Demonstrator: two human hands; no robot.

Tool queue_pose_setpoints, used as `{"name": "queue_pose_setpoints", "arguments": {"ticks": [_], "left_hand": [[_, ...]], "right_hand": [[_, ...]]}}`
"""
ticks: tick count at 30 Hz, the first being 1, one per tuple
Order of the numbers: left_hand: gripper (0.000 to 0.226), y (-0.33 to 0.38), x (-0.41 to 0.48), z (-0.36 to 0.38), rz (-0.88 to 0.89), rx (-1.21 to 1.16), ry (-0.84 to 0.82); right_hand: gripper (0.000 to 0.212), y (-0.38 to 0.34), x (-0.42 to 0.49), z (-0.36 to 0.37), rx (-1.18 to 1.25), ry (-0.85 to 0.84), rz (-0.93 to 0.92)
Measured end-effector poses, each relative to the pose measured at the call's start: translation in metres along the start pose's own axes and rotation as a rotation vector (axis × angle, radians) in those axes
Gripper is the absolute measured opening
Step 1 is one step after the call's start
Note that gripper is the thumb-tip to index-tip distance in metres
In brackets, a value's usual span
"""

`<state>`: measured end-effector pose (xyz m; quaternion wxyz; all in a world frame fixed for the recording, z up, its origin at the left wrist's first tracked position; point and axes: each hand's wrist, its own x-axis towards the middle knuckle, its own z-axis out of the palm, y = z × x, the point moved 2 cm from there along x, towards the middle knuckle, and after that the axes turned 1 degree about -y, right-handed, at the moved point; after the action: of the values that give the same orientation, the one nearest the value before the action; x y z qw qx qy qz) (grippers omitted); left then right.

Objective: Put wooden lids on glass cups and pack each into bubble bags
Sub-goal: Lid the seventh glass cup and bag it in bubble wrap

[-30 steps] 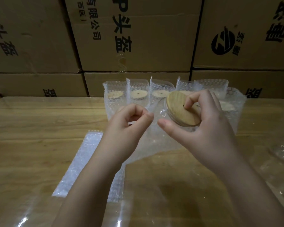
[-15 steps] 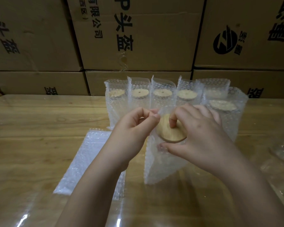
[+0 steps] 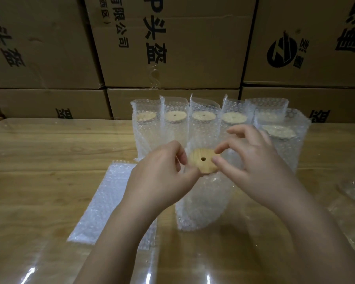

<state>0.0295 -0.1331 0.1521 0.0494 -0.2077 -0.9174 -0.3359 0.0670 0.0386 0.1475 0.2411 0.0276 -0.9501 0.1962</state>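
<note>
Right hand (image 3: 254, 175) drawn back, wooden lid (image 3: 199, 166) uncovered, level in bubble bag (image 3: 203, 198)

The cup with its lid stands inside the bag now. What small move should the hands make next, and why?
Probably slide the filled bubble bag back beside the row of packed bags. The wooden lid sits inside the bag's mouth, the bag stands upright on the table, the left hand pinches its rim, and the right hand hovers at the lid's other edge.
</note>
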Motion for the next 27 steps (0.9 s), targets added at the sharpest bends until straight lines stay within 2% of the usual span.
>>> {"name": "queue_pose_setpoints", "arguments": {"ticks": [2, 4, 9, 13, 17, 20, 23, 27], "left_hand": [[0.023, 0.001, -0.005, -0.004, -0.022, 0.126, -0.042], [0.019, 0.001, -0.007, -0.009, -0.039, 0.174, -0.016], [0.008, -0.001, -0.007, -0.016, -0.049, 0.066, 0.067], [0.01, -0.004, -0.003, -0.02, -0.058, -0.028, 0.136], [0.012, -0.012, 0.001, -0.023, -0.054, -0.116, 0.139], [0.014, -0.017, 0.004, -0.025, -0.034, -0.201, 0.242], [0.018, -0.019, 0.008, -0.023, 0.004, -0.224, 0.398], [0.019, -0.026, 0.012, -0.019, 0.01, -0.218, 0.424]], "right_hand": [[0.028, 0.005, 0.001, 0.0, 0.006, 0.004, 0.045], [0.035, 0.009, 0.001, 0.0, 0.037, -0.014, 0.055], [0.055, 0.019, 0.001, -0.004, -0.115, -0.009, -0.003], [0.025, 0.02, 0.001, -0.003, -0.162, 0.001, -0.008], [0.012, 0.019, 0.001, -0.007, -0.2, 0.08, -0.025], [0.003, 0.014, -0.001, -0.016, -0.218, 0.136, -0.058], [0.004, 0.009, -0.003, -0.021, -0.224, 0.143, -0.085], [0.019, 0.005, -0.003, -0.024, -0.154, 0.088, -0.088]]}}
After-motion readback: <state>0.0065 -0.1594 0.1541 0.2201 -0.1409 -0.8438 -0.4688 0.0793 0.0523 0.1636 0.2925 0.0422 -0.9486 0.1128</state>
